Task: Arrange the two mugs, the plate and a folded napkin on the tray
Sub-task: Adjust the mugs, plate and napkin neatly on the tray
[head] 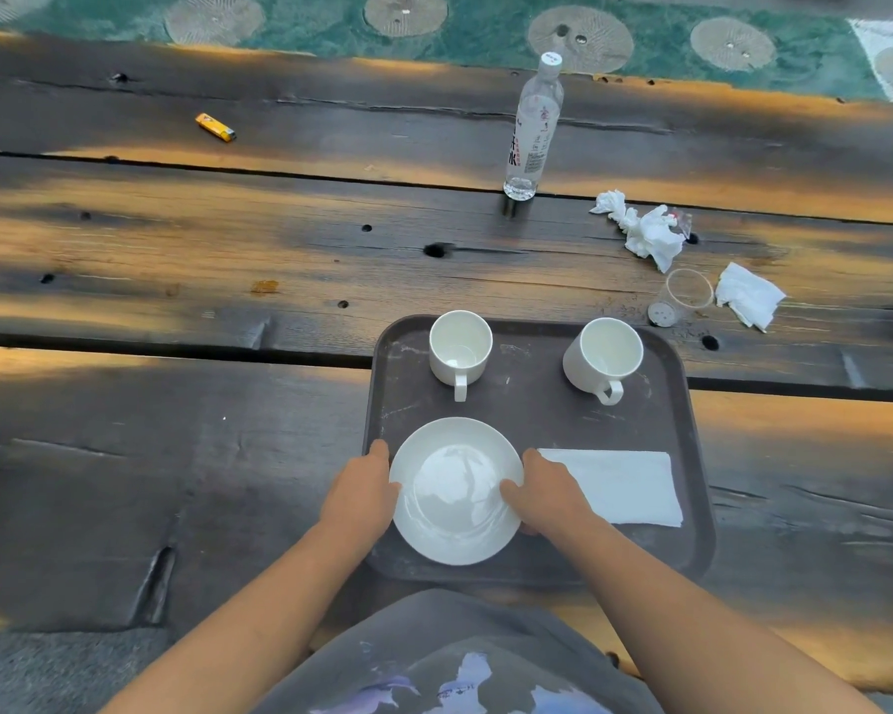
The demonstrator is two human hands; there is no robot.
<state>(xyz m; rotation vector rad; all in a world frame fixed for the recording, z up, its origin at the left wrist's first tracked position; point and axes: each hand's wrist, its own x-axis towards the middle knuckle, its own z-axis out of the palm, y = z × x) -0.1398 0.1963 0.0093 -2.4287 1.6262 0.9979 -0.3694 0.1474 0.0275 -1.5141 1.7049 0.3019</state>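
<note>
A dark brown tray (pixel 532 414) lies on the wooden table in front of me. Two white mugs stand upright at its far side, the left mug (pixel 460 347) and the right mug (pixel 604 355), both handles pointing toward me. A white plate (pixel 457 489) rests on the tray's near left part. My left hand (pixel 364 494) grips the plate's left rim and my right hand (pixel 545 494) grips its right rim, thumb on top. A folded white napkin (pixel 625 487) lies flat on the tray right of the plate, touching my right hand.
A clear water bottle (pixel 534 128) stands beyond the tray. Crumpled tissues (pixel 643 231), a tipped clear plastic cup (pixel 684 296) and another tissue (pixel 748 296) lie at the right. A yellow lighter (pixel 216 127) lies far left. The table's near edge is by my body.
</note>
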